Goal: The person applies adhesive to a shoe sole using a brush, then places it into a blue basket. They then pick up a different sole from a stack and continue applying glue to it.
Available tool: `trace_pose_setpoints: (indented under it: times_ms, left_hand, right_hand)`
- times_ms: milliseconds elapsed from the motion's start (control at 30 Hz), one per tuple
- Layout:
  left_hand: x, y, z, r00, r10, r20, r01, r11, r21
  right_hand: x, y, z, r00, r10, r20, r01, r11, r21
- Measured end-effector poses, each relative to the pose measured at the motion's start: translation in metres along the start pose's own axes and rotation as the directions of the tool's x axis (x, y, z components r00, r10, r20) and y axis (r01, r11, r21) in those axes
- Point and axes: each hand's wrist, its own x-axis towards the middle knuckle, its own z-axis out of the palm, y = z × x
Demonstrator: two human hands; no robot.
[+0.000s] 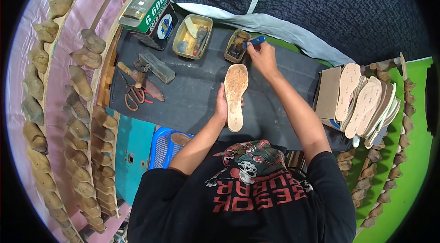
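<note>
My left hand (222, 104) holds a tan insole (236, 98) upright over the front of the dark table (192, 96), its fingers wrapped round the edge. The insole's upper part looks brown and coated, the heel end paler. In my right hand (263, 57) is a blue-handled brush (257, 40), its tip down in a small tub of dark glue (238, 46). The bristles are hidden in the tub.
A glue can (149, 16) and a yellowish tray of tools (192, 37) stand at the back left. Nearer lie a grey block (157, 66), a hammer (133, 72) and scissors (132, 96). Stacked insoles (366, 101) fill the right end. Shoe lasts (78, 128) hang on racks.
</note>
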Motion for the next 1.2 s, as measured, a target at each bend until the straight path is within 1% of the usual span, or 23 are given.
trace_pose_setpoints:
  times_ms: [100,133,233,267,367,400,467,500,533,567,633,667,700,767,800,900,933,1033,1133,1200]
  left_hand:
    - [0.005,-0.002,0.003,1.0,-0.005,0.023,0.005,1.0,-0.004]
    - [0.007,-0.002,0.004,0.999,-0.005,0.034,0.005,1.0,-0.007]
    - [0.011,-0.004,0.006,1.0,0.007,0.001,-0.007,0.997,0.072]
    - [0.011,-0.003,0.005,1.0,-0.009,0.009,0.008,0.996,0.09]
    - [0.007,-0.003,0.025,0.997,0.061,-0.051,-0.054,0.99,0.131]
    - [0.005,-0.004,0.053,0.975,0.104,-0.198,-0.109,0.994,-0.016]
    - [0.012,-0.009,0.031,0.998,0.061,-0.019,-0.059,0.996,0.064]
    - [0.014,-0.008,0.023,0.997,0.031,0.07,-0.039,0.994,0.107]
    - [0.018,-0.007,0.016,0.981,0.012,0.191,-0.031,0.995,0.095]
    - [0.021,-0.015,0.013,0.993,0.03,0.115,-0.039,0.997,0.073]
    - [0.011,-0.016,0.054,0.996,0.071,-0.044,-0.07,0.997,0.032]
    - [0.013,-0.018,0.063,0.987,0.112,-0.118,-0.106,0.993,0.049]
    - [0.015,-0.018,0.057,0.993,0.094,-0.077,-0.088,0.993,0.084]
    - [0.02,-0.017,0.039,0.999,0.051,0.006,-0.051,0.987,0.154]
    - [0.016,-0.013,0.046,0.999,0.02,-0.036,-0.013,0.985,0.174]
    - [0.015,-0.01,0.053,0.999,0.044,0.011,-0.045,0.978,0.202]
    - [0.016,-0.011,0.058,0.997,0.073,-0.029,-0.066,0.98,0.188]
    - [0.014,-0.01,0.059,0.999,0.053,-0.01,-0.049,0.974,0.221]
    - [0.014,-0.012,0.055,0.999,0.041,0.032,-0.047,0.979,0.2]
    - [0.014,-0.017,0.06,0.991,0.125,0.045,-0.132,0.968,0.213]
  right_hand:
    - [-0.005,-0.002,-0.013,0.999,0.037,-0.039,-0.03,0.985,0.169]
    - [-0.014,-0.015,-0.024,0.999,0.023,-0.042,-0.013,0.978,0.209]
    - [-0.049,-0.032,-0.049,0.998,0.058,0.006,-0.056,0.935,0.35]
    - [-0.064,-0.031,-0.056,0.995,0.085,0.058,-0.101,0.918,0.384]
    - [-0.112,-0.035,-0.075,0.971,0.179,0.161,-0.23,0.889,0.396]
    - [-0.127,-0.033,-0.076,0.969,0.182,0.166,-0.235,0.884,0.404]
    - [-0.146,-0.03,-0.077,0.968,0.186,0.17,-0.242,0.875,0.419]
    - [-0.15,-0.028,-0.078,0.972,0.159,0.173,-0.21,0.916,0.341]
    - [-0.153,-0.027,-0.08,0.975,0.131,0.178,-0.176,0.949,0.261]
    - [-0.155,-0.026,-0.082,0.977,0.103,0.187,-0.137,0.974,0.181]
    - [-0.158,-0.029,-0.085,0.99,0.067,0.125,-0.084,0.987,0.137]
    - [-0.158,-0.032,-0.087,0.994,0.046,0.098,-0.058,0.992,0.116]
    - [-0.159,-0.036,-0.089,0.997,0.025,0.072,-0.032,0.995,0.094]
    - [-0.168,-0.047,-0.096,0.997,-0.021,0.071,0.017,0.998,0.056]
    - [-0.173,-0.051,-0.098,0.996,-0.045,0.073,0.042,0.998,0.036]
    - [-0.193,-0.054,-0.1,0.98,-0.176,0.095,0.173,0.984,0.04]
    - [-0.197,-0.053,-0.101,0.971,-0.209,0.112,0.207,0.978,0.03]
    - [-0.194,-0.061,-0.108,0.979,-0.146,0.14,0.147,0.989,0.002]
    - [-0.18,-0.059,-0.11,0.982,-0.173,0.07,0.173,0.985,-0.003]
    - [-0.175,-0.061,-0.109,0.974,-0.222,0.048,0.223,0.975,-0.014]
